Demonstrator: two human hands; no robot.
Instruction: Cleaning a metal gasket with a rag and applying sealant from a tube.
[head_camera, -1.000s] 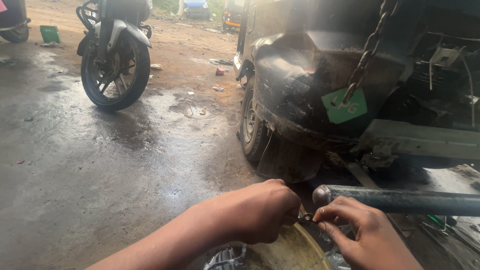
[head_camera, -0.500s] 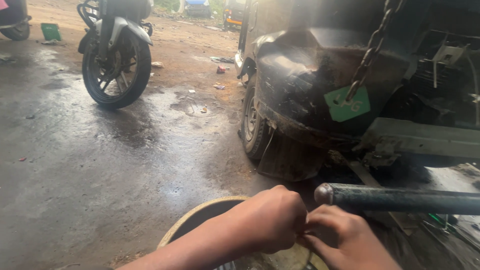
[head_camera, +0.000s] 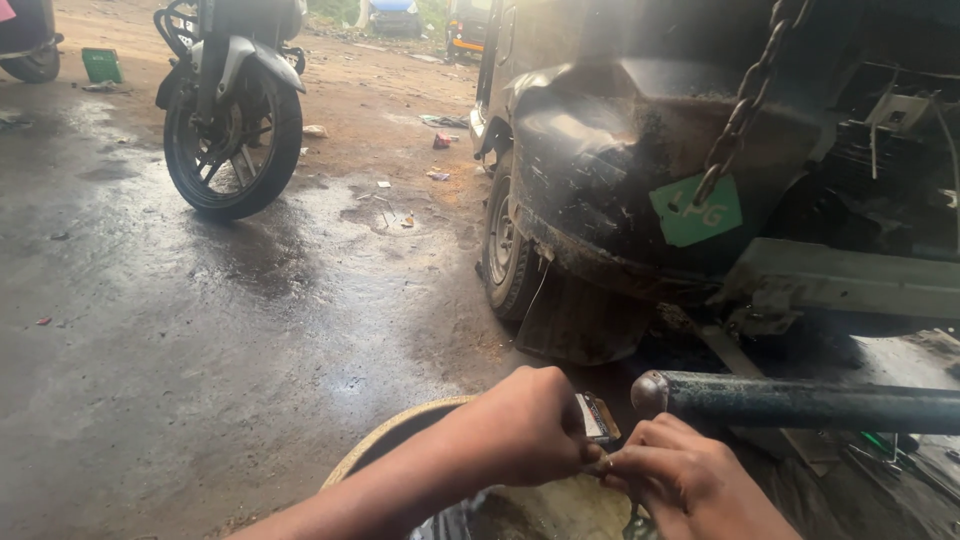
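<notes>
Wet workshop floor (head_camera: 200, 350), left hand (head_camera: 525, 425) fisted around small brush (head_camera: 597, 417), right hand (head_camera: 690, 480) curled, grip unclear

Wet, glossy concrete floor (head_camera: 200, 340); matt painted metal bar (head_camera: 810, 402); rusty metal chain (head_camera: 745, 105); grimy, dull vehicle body (head_camera: 610, 170).

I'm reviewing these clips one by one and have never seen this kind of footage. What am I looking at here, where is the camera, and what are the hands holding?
There is no robot: the one camera sits on a person's head and looks down at their own bare hands. The left hand is closed around a small flat tool, perhaps a brush. The right hand meets it just below a dark metal bar. Beneath them is a round basin. On the wet ground stand a motorcycle and a dark vehicle body with a chain hanging in front.
</notes>
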